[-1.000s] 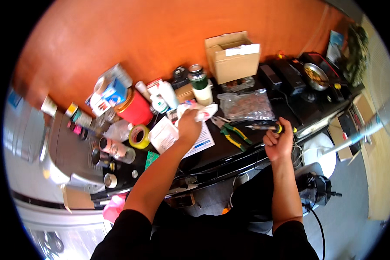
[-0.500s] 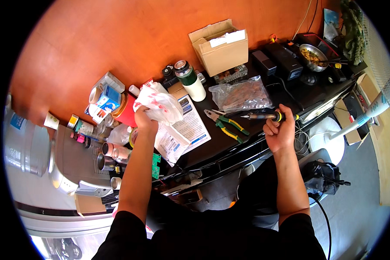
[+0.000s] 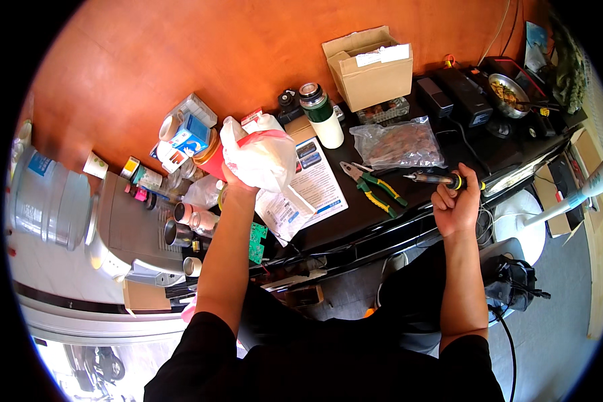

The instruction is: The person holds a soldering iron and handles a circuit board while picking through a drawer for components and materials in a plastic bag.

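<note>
My left hand (image 3: 236, 178), mostly hidden behind it, grips a crumpled white plastic bag (image 3: 261, 154) with red print, held up over printed papers (image 3: 318, 187) and a white packet (image 3: 281, 218). My right hand (image 3: 459, 204) has its fingers closed round a yellow-and-black tool (image 3: 435, 178) with a pointed metal tip, aimed leftward above the desk's front part. Between the two hands, green-and-yellow pliers (image 3: 375, 187) lie near a clear bag (image 3: 395, 144) of brownish contents. A green circuit board (image 3: 257, 242) sits beside my left forearm, at the desk's edge.
Along the orange wall stand an open cardboard box (image 3: 372, 84), a green-and-white flask (image 3: 323, 124), black devices (image 3: 465, 104) and a steel bowl of food (image 3: 506, 100). Bottles, cans and boxes crowd the left, near a water jug (image 3: 50, 197). A fan (image 3: 566, 201) stands at the right.
My left hand has picked up the white bag from the papers and moved it left, uncovering more printed sheet. My right hand keeps hold of the tool. The view has shifted slightly.
</note>
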`<state>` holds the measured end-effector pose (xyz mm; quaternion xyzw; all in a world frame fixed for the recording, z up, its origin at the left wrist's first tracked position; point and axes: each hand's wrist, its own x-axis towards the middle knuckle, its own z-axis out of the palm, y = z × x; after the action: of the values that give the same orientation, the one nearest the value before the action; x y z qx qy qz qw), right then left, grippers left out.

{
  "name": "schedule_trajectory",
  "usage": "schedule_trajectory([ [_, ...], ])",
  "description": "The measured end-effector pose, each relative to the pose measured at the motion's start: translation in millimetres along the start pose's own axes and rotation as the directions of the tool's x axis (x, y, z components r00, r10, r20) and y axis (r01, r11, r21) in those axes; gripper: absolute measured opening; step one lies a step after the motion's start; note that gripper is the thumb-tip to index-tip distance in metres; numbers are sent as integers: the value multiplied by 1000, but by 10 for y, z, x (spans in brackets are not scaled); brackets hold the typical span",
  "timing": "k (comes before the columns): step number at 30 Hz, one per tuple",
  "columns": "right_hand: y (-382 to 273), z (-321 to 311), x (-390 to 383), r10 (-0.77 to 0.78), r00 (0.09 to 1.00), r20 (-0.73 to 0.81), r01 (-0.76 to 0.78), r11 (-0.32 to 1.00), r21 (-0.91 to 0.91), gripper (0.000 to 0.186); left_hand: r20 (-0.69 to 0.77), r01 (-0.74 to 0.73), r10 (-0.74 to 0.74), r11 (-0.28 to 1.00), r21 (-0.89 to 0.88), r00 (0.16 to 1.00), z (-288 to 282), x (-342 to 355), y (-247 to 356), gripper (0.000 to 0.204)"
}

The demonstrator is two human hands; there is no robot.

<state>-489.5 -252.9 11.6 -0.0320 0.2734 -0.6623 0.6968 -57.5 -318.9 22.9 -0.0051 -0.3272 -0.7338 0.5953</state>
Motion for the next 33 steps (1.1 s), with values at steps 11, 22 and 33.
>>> schedule_trajectory([
  [11, -1, -11, 39, -9, 1000, 21, 9, 1000, -7, 26, -783, -33, 324, 931, 363, 531, -126, 111, -125, 51],
  [22, -13, -81, 74, 1, 998, 56, 1, 1000, -27, 24, -831, -57, 327, 939, 339, 449, -147, 275, -659, 45],
  [33, -19, -96, 69, 44, 999, 17, -43, 998, -42, 24, -636, 344, 366, 606, 717, 680, -529, 28, -1117, 36],
])
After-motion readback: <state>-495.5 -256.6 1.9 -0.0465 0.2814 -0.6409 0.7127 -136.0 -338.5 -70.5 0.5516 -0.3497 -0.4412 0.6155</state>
